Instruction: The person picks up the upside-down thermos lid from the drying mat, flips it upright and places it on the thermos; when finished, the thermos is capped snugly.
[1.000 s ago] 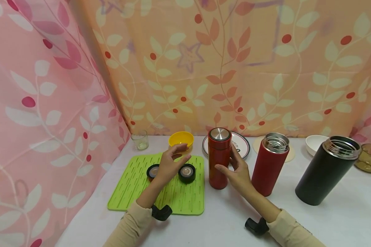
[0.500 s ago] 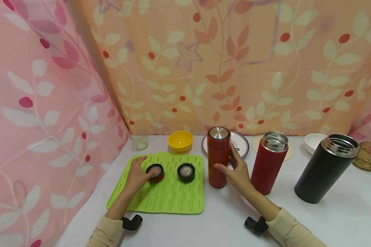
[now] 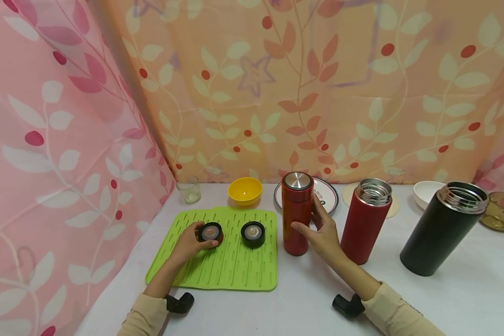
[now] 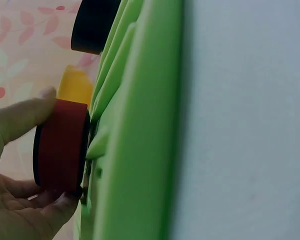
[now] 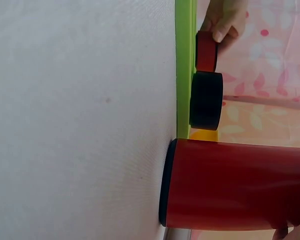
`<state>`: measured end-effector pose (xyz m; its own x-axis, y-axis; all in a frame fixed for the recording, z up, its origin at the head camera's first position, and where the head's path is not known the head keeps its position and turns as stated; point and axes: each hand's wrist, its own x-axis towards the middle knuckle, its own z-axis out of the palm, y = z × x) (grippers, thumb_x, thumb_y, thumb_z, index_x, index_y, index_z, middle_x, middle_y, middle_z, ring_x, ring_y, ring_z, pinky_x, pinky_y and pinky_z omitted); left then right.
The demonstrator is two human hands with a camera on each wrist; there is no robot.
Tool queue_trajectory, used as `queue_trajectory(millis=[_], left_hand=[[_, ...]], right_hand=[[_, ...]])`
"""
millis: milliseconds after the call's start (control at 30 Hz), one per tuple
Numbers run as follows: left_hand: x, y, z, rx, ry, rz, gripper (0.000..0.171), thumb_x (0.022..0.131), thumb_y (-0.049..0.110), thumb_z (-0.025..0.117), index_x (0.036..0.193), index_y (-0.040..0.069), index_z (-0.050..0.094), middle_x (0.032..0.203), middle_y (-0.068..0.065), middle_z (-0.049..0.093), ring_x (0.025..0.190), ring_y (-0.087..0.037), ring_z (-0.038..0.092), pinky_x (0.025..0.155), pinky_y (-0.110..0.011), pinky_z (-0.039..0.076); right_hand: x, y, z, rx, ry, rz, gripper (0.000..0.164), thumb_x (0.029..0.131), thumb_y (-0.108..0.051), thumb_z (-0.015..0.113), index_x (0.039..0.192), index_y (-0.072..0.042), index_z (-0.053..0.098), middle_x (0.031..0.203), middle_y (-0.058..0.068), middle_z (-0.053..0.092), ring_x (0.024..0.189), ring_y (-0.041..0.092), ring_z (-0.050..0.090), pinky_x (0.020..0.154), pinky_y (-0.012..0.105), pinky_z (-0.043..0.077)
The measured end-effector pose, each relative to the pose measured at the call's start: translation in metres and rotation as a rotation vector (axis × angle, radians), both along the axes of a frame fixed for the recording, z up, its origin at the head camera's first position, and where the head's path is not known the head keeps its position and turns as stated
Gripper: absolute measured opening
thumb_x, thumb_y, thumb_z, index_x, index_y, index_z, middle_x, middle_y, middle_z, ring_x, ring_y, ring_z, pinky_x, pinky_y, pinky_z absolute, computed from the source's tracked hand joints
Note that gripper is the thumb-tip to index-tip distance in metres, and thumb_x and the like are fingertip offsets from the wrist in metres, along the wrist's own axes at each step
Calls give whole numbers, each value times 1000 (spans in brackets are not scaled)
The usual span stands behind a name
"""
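Note:
My left hand (image 3: 186, 246) pinches the red bottle lid (image 3: 210, 233) by its side, thumb and fingers on opposite edges. This lid lies on the green drying mat (image 3: 231, 270), its inner side facing up. In the left wrist view the lid's red wall (image 4: 63, 145) sits between thumb and fingers, against the mat. To its right on the mat rests a black bottle lid (image 3: 253, 234). My right hand (image 3: 324, 233) grips an upright red thermos (image 3: 296, 224) with a silver-topped cap, just right of the mat.
Right of the capped thermos stand a lidless red thermos (image 3: 366, 224) and a wider lidless black one (image 3: 441, 233). Along the back are a glass cup (image 3: 189, 190), a yellow bowl (image 3: 245, 191), a plate (image 3: 325, 196), a white bowl (image 3: 426, 193) and an amber glass bowl (image 3: 501, 212).
My left hand moved left from above the mat's middle to the red lid, and its fingers closed around the lid's side. The right hand stays on the capped thermos.

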<state>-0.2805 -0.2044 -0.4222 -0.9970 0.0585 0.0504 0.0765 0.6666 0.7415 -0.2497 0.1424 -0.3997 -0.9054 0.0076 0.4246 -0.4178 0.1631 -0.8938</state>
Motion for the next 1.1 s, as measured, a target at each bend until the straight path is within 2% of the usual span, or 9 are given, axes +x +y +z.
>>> queue_trajectory(millis=[133,300,433,500,700,767,933,1000,1100], left_hand=[[1,1,0,-1,-1,14,76,73,23,77,132,-6,40,128,-26,49,112,-37,52,90,-48,46],[2,5,2,81,13,30,76,74,23,77,134,-3,39,130,-24,47,115,-37,51,93,-46,46],[3,11,7,137,45,17,75,75,22,76,135,-2,39,133,-23,46,120,-37,48,96,-45,45],[5,16,12,154,68,8,73,75,23,76,134,-1,41,132,-22,47,121,-36,47,99,-45,43],[11,34,32,311,147,-33,67,73,24,78,129,6,48,126,-14,53,115,-27,52,100,-41,43],[13,41,39,379,185,-63,64,73,20,78,128,7,49,124,-12,53,113,-24,52,101,-39,43],[22,65,58,486,293,-146,62,71,11,79,126,9,51,119,-9,52,109,-19,52,98,-29,44],[26,76,65,506,335,-177,64,69,9,80,125,7,51,119,-10,51,108,-19,52,96,-24,45],[33,92,75,550,382,-228,67,66,6,81,125,4,49,120,-11,50,108,-20,52,94,-23,47]], right_hand=[[0,0,1,9,-9,-5,88,79,-15,72,147,-30,17,149,0,32,131,23,40,103,29,36],[1,0,1,14,-13,-6,88,79,-16,72,147,-29,17,149,1,32,132,23,39,104,32,35],[1,0,2,8,-21,0,89,79,-16,72,147,-28,17,149,1,31,132,23,39,104,33,35],[1,0,2,7,-23,4,89,78,-17,73,147,-29,17,149,1,31,133,23,38,104,33,35],[2,0,4,13,-34,6,89,78,-19,73,147,-30,17,149,2,31,134,24,36,104,33,35],[3,1,4,18,-38,7,88,79,-19,72,147,-30,17,150,2,30,134,24,35,104,33,35],[5,4,8,44,-30,7,82,84,-20,67,146,-33,16,151,-1,26,135,23,34,104,35,35],[6,5,12,45,-7,11,80,84,-19,66,146,-33,16,151,-3,26,136,21,32,104,34,34],[9,9,21,22,68,12,77,85,-14,65,147,-26,20,151,-3,26,137,17,30,104,24,33]])
